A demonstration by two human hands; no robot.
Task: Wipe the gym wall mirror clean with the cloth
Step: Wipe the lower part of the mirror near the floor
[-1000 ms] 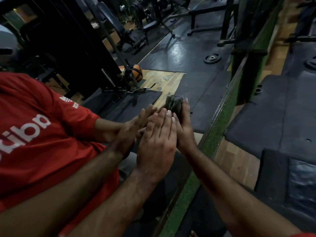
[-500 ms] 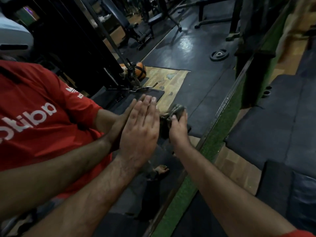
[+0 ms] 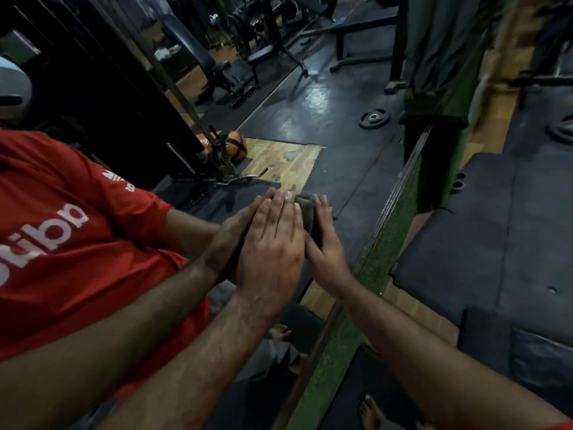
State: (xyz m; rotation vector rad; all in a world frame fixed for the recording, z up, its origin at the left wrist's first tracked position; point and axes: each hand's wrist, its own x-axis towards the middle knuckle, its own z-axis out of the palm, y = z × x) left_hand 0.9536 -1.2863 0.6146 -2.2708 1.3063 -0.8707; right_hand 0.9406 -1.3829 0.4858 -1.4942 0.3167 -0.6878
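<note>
The wall mirror (image 3: 325, 119) fills the left and middle of the head view; its frame edge (image 3: 387, 209) runs diagonally up to the right. My left hand (image 3: 273, 243) lies flat on the glass with its fingers straight, meeting its own reflection. Just to its right, my right hand (image 3: 327, 246) presses a bunched grey-green cloth (image 3: 305, 212) against the mirror with its fingers laid along it. The cloth pokes out beside the fingertips. My red shirt shows in the reflection at the left.
A green turf strip (image 3: 381, 259) runs along the mirror's foot. Black rubber mats (image 3: 465, 243) and a weight plate (image 3: 561, 131) lie to the right. Reflected in the glass are benches, an orange ball and a cable machine. My bare foot (image 3: 369, 411) stands at the bottom.
My left hand slid left on the glass and then back beside the right hand. The right hand's fingers, curled over the cloth half a second ago, now lie straighter.
</note>
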